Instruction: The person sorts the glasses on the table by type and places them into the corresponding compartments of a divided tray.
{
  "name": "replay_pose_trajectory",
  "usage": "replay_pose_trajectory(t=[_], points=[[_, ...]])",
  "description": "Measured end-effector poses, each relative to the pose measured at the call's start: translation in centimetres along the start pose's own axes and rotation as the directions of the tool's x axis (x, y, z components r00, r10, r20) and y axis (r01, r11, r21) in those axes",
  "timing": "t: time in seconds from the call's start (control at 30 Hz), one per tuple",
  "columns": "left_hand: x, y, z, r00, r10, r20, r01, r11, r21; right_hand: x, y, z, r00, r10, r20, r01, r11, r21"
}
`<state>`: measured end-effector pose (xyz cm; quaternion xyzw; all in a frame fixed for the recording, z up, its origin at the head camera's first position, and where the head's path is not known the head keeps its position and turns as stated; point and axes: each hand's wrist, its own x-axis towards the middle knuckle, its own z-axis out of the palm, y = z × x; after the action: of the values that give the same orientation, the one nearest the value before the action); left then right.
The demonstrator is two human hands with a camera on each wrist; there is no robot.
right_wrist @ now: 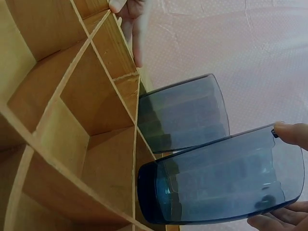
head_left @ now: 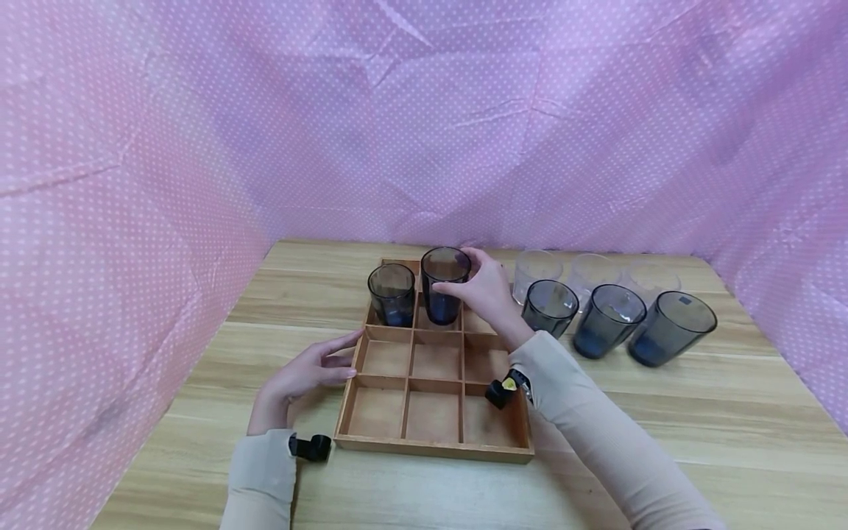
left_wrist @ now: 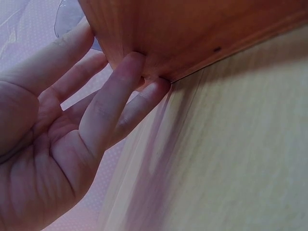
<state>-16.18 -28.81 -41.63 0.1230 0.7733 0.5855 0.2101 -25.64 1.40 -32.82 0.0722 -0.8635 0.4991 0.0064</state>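
Observation:
My right hand holds a dark tinted glass near its rim, thumb on one side and fingers on the other. In the right wrist view the base of this glass is right at the dividers of a wooden compartment tray. Beside it, a second tinted glass stands in a left-column compartment. My left hand rests against the left side of the tray, its extended fingertips touching the outer wall.
To the right of the tray stand three more tinted glasses, the nearest glass partly behind my right forearm. Several clear glasses are in a row behind them. A pink dotted cloth hangs around the wooden table.

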Motion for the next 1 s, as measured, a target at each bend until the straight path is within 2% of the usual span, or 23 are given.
replay_pose_trajectory(t=[0.3, 0.63, 1.0], points=[[-0.3, -0.2, -0.2, 1.0, 0.005, -0.002, -0.005, 1.0, 0.005, 0.4, 0.6, 0.2, 1.0, 0.024, 0.011, -0.024, 0.999, 0.031], [0.1, 0.0, 0.1, 1.0, -0.003, 0.001, 0.003, 1.0, -0.021, 0.3, 0.9, 0.2, 0.999, 0.044, 0.014, -0.043, 0.998, -0.034], [-0.3, 0.0, 0.1, 1.0, -0.008, -0.001, 0.008, 1.0, -0.013, 0.2, 1.1, 0.5, 0.993, 0.083, 0.088, -0.069, 0.986, -0.152]])
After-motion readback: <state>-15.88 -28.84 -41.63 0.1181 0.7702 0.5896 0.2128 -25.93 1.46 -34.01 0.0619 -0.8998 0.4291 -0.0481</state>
